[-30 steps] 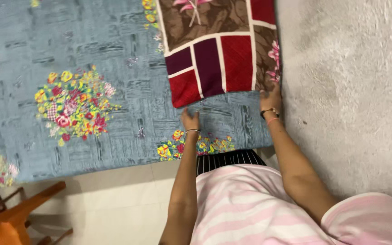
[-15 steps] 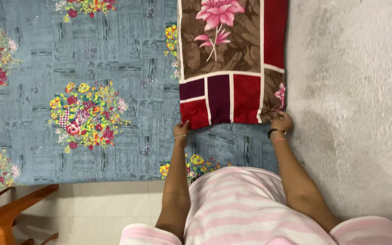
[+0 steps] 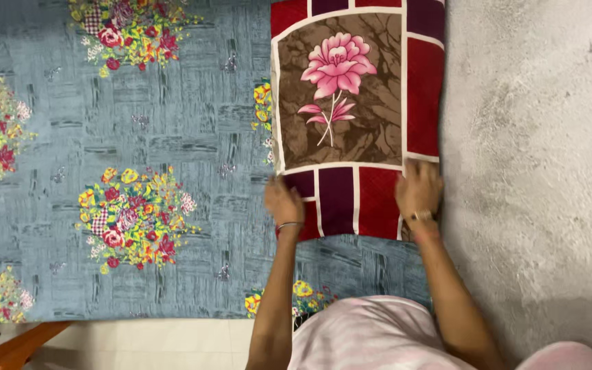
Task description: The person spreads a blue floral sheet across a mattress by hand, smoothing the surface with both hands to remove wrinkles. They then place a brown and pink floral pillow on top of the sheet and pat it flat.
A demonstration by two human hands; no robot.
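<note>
Nearest the camera, pink-and-white striped shirt (image 3: 371,336) fills the bottom edge, both bare forearms reaching up from it. Bottom left corner: orange-brown wooden chair part (image 3: 8,348) on pale tiled floor (image 3: 173,342). Beyond the tiles, bed with blue-grey sheet (image 3: 173,137), flat, brushed-stroke print, scattered multicolour flower bunches. Right of the bed, rough grey wall (image 3: 536,171), mottled, cement-like.

Left hand (image 3: 284,203) lies on the near left corner of the pillow (image 3: 351,116), bangle at the wrist, fingers (image 3: 277,188) bent over the edge; cannot tell whether they pinch the cover or just press. Right hand (image 3: 419,190) lies on the near right corner, dark band and pink thread at the wrist, fingers (image 3: 416,173) spread flat, palm down on the fabric, gripping nothing that shows.

Pillow lies flat on the sheet at the bed's right edge, just beside the wall, long side running away from the camera, far end cut off by the frame. Cover is woven cloth, rectangular patchwork: red, maroon and purple blocks parted by cream strips, one big brown panel with a pink flower on a stem. Nothing lies on top of it except the two hands.
</note>
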